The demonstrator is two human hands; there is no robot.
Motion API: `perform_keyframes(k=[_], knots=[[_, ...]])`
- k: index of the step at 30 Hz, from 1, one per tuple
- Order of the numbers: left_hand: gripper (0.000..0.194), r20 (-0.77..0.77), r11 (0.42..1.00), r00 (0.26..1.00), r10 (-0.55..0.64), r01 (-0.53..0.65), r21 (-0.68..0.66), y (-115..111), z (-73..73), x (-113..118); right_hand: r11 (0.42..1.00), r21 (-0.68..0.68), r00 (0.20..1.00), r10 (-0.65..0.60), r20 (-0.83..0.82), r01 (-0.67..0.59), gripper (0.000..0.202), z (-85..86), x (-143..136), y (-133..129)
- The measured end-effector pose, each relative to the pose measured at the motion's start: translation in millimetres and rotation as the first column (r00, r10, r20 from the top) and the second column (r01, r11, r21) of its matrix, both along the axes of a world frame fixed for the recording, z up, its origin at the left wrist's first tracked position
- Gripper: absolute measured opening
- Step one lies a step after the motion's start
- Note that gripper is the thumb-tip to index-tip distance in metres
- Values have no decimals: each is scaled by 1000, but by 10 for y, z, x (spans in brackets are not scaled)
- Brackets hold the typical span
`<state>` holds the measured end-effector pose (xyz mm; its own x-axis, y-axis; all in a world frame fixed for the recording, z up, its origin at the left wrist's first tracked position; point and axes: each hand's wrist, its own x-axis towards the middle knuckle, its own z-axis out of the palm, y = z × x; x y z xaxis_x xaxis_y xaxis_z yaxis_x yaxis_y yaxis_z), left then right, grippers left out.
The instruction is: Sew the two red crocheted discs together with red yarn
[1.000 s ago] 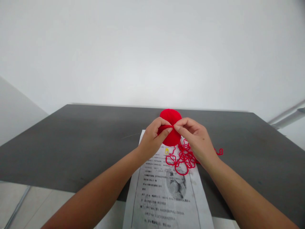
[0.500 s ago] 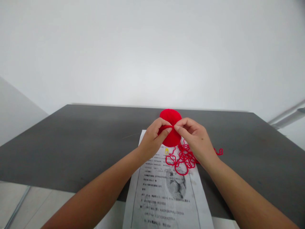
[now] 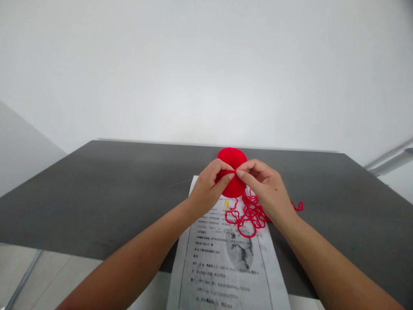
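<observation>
My left hand (image 3: 211, 185) pinches a small folded red piece between thumb and forefinger. My right hand (image 3: 263, 183) meets it at the fingertips, its thumb and forefinger pressed together at the end of the same red piece. Behind the hands is a round red ball of yarn (image 3: 232, 156), partly covered by the fingers. Loose red yarn (image 3: 253, 215) lies tangled on the printed sheet (image 3: 222, 267), close below my right hand. A small yellow item (image 3: 226, 205) rests on the paper to the left of the tangle.
The dark grey table (image 3: 112, 193) reaches back to a white wall (image 3: 206, 77). A yarn end (image 3: 298, 206) pokes out to the right of my right wrist. The sheet hangs over the table's front edge.
Both hands keep the same pinch on the red piece. The whole view has shifted very slightly; nothing else has visibly moved.
</observation>
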<state>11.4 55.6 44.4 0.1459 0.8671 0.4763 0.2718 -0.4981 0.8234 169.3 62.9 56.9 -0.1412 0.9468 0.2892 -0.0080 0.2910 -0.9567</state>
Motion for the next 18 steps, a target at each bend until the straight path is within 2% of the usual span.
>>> perform_keyframes(k=[6, 11, 14, 18], knots=[[7, -25, 999, 999, 33, -34, -9, 2, 9, 12, 1000, 10, 998, -23, 64, 22, 12, -17, 2, 1], [6, 33, 995, 997, 69, -66, -75, 27, -5, 10, 998, 30, 994, -61, 91, 59, 14, -43, -20, -1], [9, 105, 990, 994, 42, -27, -140, 33, -12, 3, 997, 25, 994, -68, 80, 66, 15, -53, -29, 2], [9, 153, 989, 988, -8, 31, -146, 21, 2, -5, 999, 6, 998, -43, 35, 43, 16, -35, -24, -4]])
